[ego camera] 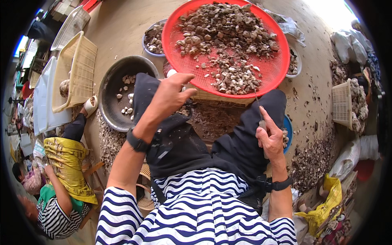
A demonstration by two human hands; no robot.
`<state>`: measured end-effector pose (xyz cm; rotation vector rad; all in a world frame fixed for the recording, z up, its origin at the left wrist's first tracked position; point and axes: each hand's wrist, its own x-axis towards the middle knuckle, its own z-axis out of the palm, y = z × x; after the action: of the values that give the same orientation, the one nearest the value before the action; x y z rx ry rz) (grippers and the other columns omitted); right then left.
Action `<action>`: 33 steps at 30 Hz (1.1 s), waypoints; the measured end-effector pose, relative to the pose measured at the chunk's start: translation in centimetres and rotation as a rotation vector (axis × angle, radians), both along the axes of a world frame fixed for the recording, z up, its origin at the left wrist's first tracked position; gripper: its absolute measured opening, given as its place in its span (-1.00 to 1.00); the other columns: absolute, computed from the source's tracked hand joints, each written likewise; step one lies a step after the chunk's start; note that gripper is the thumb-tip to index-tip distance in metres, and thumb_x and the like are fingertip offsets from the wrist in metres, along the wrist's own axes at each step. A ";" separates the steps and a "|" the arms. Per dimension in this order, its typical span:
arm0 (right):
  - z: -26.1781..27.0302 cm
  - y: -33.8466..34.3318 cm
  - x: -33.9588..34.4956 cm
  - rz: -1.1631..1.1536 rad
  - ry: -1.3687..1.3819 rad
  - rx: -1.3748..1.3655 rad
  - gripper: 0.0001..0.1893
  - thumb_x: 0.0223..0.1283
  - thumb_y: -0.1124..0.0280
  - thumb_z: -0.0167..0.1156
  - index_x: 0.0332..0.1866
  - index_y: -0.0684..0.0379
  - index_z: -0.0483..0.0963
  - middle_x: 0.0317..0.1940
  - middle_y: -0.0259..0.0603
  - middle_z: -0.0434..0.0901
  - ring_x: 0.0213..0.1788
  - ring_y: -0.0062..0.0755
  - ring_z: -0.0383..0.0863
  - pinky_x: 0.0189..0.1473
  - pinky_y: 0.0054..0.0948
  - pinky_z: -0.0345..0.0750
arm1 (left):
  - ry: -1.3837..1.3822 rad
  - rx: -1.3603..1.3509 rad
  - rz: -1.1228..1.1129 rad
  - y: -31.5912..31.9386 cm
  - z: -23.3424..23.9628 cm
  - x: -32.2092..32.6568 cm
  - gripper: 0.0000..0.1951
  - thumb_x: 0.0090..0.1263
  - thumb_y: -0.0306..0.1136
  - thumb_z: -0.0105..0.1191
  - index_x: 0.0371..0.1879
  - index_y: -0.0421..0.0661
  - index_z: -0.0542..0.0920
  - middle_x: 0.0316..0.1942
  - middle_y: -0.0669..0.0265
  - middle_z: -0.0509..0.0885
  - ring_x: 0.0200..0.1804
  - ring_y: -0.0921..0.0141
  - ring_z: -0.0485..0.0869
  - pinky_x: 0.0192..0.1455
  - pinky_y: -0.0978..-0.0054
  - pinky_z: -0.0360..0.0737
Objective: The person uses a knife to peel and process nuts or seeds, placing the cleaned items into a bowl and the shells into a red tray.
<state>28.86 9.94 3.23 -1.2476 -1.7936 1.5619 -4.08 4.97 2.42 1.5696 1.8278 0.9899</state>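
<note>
My right hand (271,137) grips a thin-bladed knife (261,124) by its handle, with the forefinger along it. The blade points at the near rim of a round red mesh tray (190,65). Heaped in that tray are brown, rough-skinned lumps (226,27), and smaller whitish pieces (235,78) lie towards me. Over the tray's near left rim is my left hand (171,96), thumb and forefinger apart. Something small and white shows behind its fingers, too hidden to name. To the left, a dark metal basin (107,92) holds several white trimmed lumps (127,110).
Below the tray is a pale plastic crate (220,99). A blue bowl (288,144) stands by my right knee, and a white bowl (295,62) lies beyond. Cream crates (87,67) and a seated person (58,199) are at left. Peelings (312,159) litter the floor.
</note>
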 end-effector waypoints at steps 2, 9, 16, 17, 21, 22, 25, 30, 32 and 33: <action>-0.2 0.0 0.3 -0.029 0.053 -0.032 -0.44 0.23 0.61 0.08 0.39 0.17 0.34 -0.60 -0.54 0.38 -0.63 -0.81 0.27 -0.55 -0.69 0.31 | 0.228 0.086 -0.110 2.2 -1.6 0.4 -0.57 0.21 -0.41 0.27 0.06 -0.27 0.57 -0.20 0.13 0.68 -0.16 0.19 0.68 0.02 0.37 0.57; -0.2 0.0 1.8 -0.090 0.077 -0.058 -0.45 0.25 0.58 0.08 0.39 0.20 0.33 -0.59 -0.54 0.39 -0.63 -0.80 0.27 -0.55 -0.70 0.31 | 0.602 -0.178 -0.501 5.5 -7.3 -0.9 -0.79 0.18 -0.28 0.21 -0.45 -0.19 0.59 -0.46 0.12 0.62 -0.24 0.09 0.63 -0.16 0.14 0.55; -0.2 0.0 2.3 -0.130 0.108 -0.048 -0.45 0.27 0.55 0.08 0.40 0.24 0.30 -0.59 -0.53 0.40 -0.63 -0.80 0.28 -0.56 -0.71 0.31 | 0.695 -0.164 -0.487 5.0 -4.9 2.5 -0.82 0.26 -0.28 0.14 -0.45 -0.14 0.60 -0.46 0.15 0.66 -0.35 0.10 0.69 -0.34 0.15 0.59; -0.2 -0.1 2.2 -0.134 0.108 -0.048 -0.45 0.27 0.55 0.08 0.40 0.24 0.30 -0.59 -0.53 0.39 -0.63 -0.80 0.28 -0.56 -0.71 0.31 | 0.699 -0.145 -0.492 4.9 -5.1 3.4 -0.81 0.28 -0.26 0.14 -0.45 -0.14 0.60 -0.47 0.16 0.67 -0.38 0.10 0.70 -0.38 0.16 0.60; -0.4 -0.5 2.5 -0.154 0.070 -0.027 -0.45 0.28 0.53 0.08 0.41 0.24 0.28 -0.59 -0.53 0.39 -0.64 -0.80 0.28 -0.57 -0.71 0.30 | 0.685 -0.149 -0.481 5.0 -5.2 7.5 -0.76 0.30 -0.21 0.15 -0.45 -0.15 0.59 -0.52 0.12 0.67 -0.43 0.12 0.71 -0.43 0.17 0.58; -0.3 -0.4 2.7 -0.155 0.067 -0.027 -0.45 0.28 0.53 0.08 0.41 0.24 0.28 -0.59 -0.53 0.39 -0.64 -0.80 0.28 -0.57 -0.71 0.30 | 0.683 -0.149 -0.483 4.9 -5.0 7.8 -0.76 0.30 -0.21 0.15 -0.45 -0.15 0.59 -0.52 0.12 0.67 -0.43 0.12 0.71 -0.43 0.17 0.58; -0.4 -0.4 3.1 -0.170 0.083 -0.035 -0.45 0.28 0.52 0.07 0.41 0.26 0.28 -0.59 -0.52 0.40 -0.65 -0.80 0.28 -0.58 -0.71 0.30 | 0.635 -0.120 -0.441 4.2 -4.4 8.7 -0.76 0.29 -0.22 0.16 -0.46 -0.15 0.59 -0.53 0.12 0.67 -0.46 0.12 0.69 -0.46 0.16 0.56; -0.1 0.1 3.3 -0.220 0.108 -0.004 -0.44 0.27 0.50 0.06 0.40 0.30 0.28 -0.59 -0.49 0.43 -0.66 -0.80 0.29 -0.58 -0.71 0.30 | 0.652 -0.117 -0.388 3.9 -3.6 9.4 -0.78 0.27 -0.25 0.16 -0.48 -0.16 0.58 -0.56 0.13 0.65 -0.51 0.13 0.68 -0.48 0.17 0.57; -0.3 -0.4 4.2 -0.226 0.120 -0.010 -0.44 0.27 0.48 0.07 0.40 0.31 0.28 -0.59 -0.48 0.43 -0.66 -0.79 0.30 -0.58 -0.71 0.31 | 0.637 -0.163 -0.404 1.9 -3.7 11.4 -0.77 0.28 -0.23 0.16 -0.47 -0.15 0.57 -0.56 0.14 0.65 -0.51 0.16 0.68 -0.48 0.19 0.57; -0.4 0.2 4.0 -0.233 0.137 0.000 -0.44 0.27 0.47 0.07 0.40 0.31 0.28 -0.59 -0.47 0.44 -0.65 -0.78 0.31 -0.58 -0.71 0.31 | 0.637 -0.166 -0.412 1.7 -3.7 11.9 -0.77 0.27 -0.22 0.16 -0.47 -0.14 0.57 -0.55 0.14 0.65 -0.51 0.17 0.68 -0.48 0.20 0.57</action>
<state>32.90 10.17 2.87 -1.2671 -1.5053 1.4767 7.79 6.64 -1.31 2.1936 1.7798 0.1447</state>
